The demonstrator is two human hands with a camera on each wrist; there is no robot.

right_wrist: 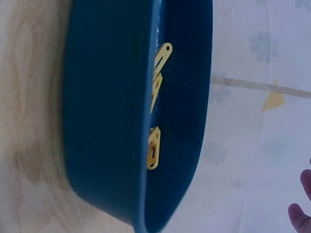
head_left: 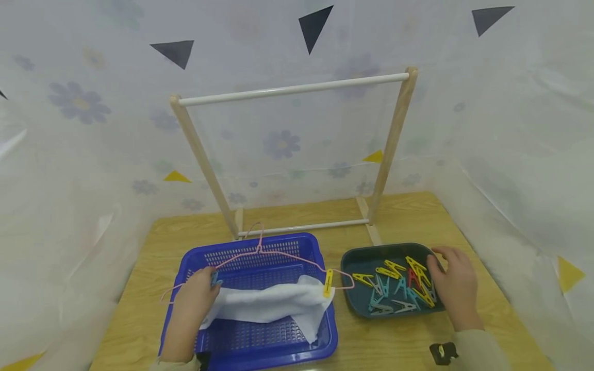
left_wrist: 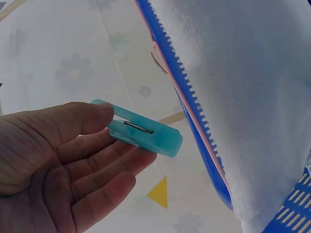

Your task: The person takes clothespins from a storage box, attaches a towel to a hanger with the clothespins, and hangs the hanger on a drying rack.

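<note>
My left hand (head_left: 194, 296) pinches a light blue clothespin (left_wrist: 153, 137) between thumb and fingers, beside the left part of a pink hanger (head_left: 291, 255). A white cloth (head_left: 269, 304) lies over the hanger's lower bar and droops into a blue basket (head_left: 330, 337). Near the cloth's right end, a yellow clothespin (head_left: 328, 282) clips it to the hanger. At the right rim of a dark teal tray (head_left: 347, 288), my right hand (head_left: 457, 283) has its fingers loosely bent and holds nothing. Several yellow, blue, grey and red clothespins (head_left: 406, 293) lie in that tray.
Behind the basket and tray stands a wooden rack with a white top rail (head_left: 297, 89) and a lower rail (head_left: 301, 228). Patterned white sheeting (head_left: 93, 170) encloses the wooden table (head_left: 413, 216) at the back and sides. The hanger's hook rises above the basket's far rim.
</note>
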